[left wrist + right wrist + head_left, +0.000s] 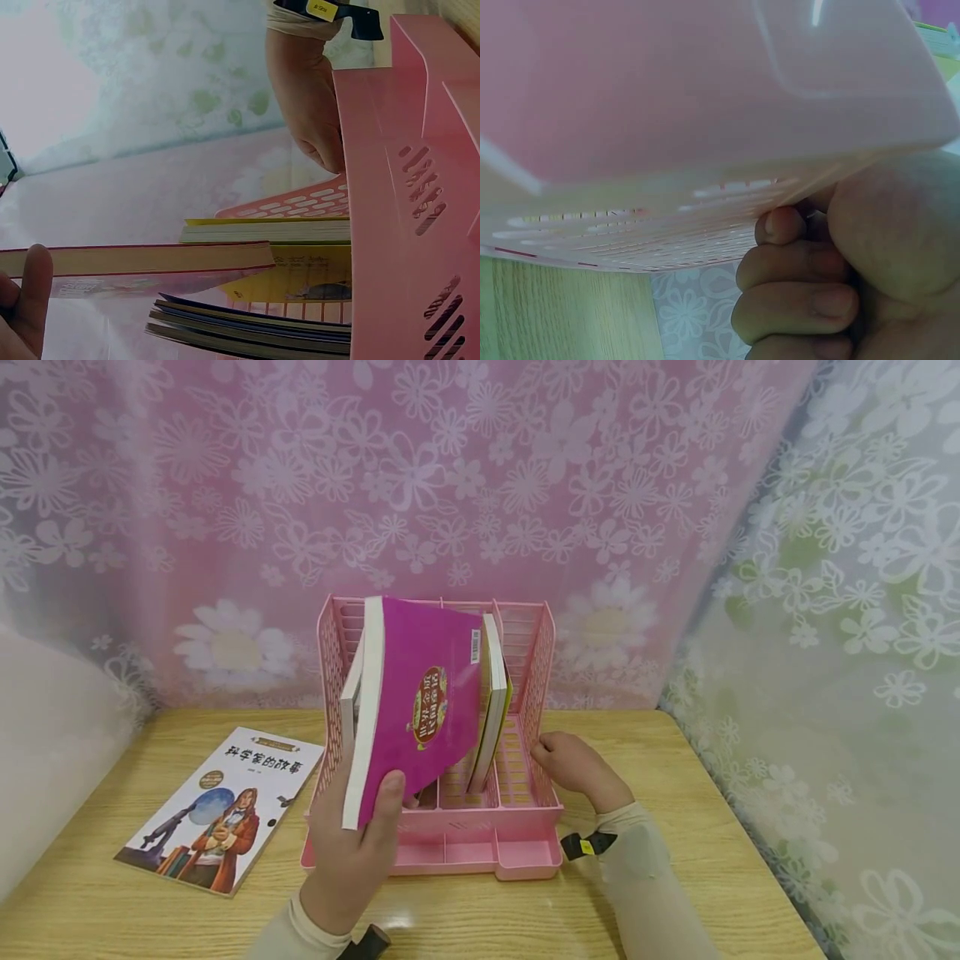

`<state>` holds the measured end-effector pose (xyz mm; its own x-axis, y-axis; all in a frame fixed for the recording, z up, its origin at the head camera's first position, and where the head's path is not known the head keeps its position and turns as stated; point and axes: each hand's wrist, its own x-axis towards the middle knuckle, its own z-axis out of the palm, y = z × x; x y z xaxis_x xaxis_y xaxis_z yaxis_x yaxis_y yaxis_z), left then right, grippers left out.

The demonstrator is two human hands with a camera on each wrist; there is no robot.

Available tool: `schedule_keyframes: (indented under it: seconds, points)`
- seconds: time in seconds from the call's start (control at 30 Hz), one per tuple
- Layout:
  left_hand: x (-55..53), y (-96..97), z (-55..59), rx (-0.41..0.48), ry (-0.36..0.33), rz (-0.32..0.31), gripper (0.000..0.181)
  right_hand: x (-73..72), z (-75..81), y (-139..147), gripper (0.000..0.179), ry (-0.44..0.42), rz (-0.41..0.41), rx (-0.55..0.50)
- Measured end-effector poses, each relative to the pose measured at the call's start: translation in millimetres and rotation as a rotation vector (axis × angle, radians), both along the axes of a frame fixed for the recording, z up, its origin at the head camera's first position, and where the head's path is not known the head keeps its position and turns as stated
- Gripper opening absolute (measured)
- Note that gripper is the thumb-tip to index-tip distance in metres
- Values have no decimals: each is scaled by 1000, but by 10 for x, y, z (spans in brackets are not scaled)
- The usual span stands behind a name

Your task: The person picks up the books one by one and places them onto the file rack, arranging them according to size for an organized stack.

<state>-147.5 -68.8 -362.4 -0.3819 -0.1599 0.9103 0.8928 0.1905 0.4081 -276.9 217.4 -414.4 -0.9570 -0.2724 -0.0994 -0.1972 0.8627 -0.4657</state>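
Observation:
My left hand [352,835] grips a thick magenta book [431,693], thumb on its cover. The book is tilted over a pink plastic book rack [480,818], between books standing inside. One standing book [487,710] with a yellow-green cover leans in the middle; in the left wrist view its yellow cover [315,262] faces the held book. Another [350,702] stands at the left, mostly hidden behind the magenta one. My right hand [573,764] holds the rack's perforated right side wall, fingers curled against its outer face [795,300].
A white-covered book [225,810] with a figure in a red coat lies flat on the wooden table [645,893], left of the rack. Low trays [528,852] run along the rack's front. A pink floral curtain [480,485] hangs behind.

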Motion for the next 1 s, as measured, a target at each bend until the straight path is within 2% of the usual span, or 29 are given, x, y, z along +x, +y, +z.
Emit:
schedule_keyframes:
  seconds: [0.1, 0.13, 0.3, 0.43, 0.7, 1.0]
  points:
    - [-3, 17, -19, -35, -76, -23, 39, 2, -5, 10, 33, -6, -2, -2]
    - [-5, 23, -28, -45, -102, -10, 34, 4, -3, 12, 33, -8, -4, -4]
    - [-46, 49, -75, -127, -189, 90, 37, 9, 10, 25, 32, -8, -7, -2]
    - [-111, 70, -112, -177, -218, 87, 51, 14, 22, 31, 32, -7, -1, 0]
    - [-199, 79, -228, -258, -361, 97, 52, -1, 4, 27, 34, -14, 0, -13]
    - [-302, 120, -288, -435, -513, 163, 57, -14, -22, 9, 33, -2, 5, -13]
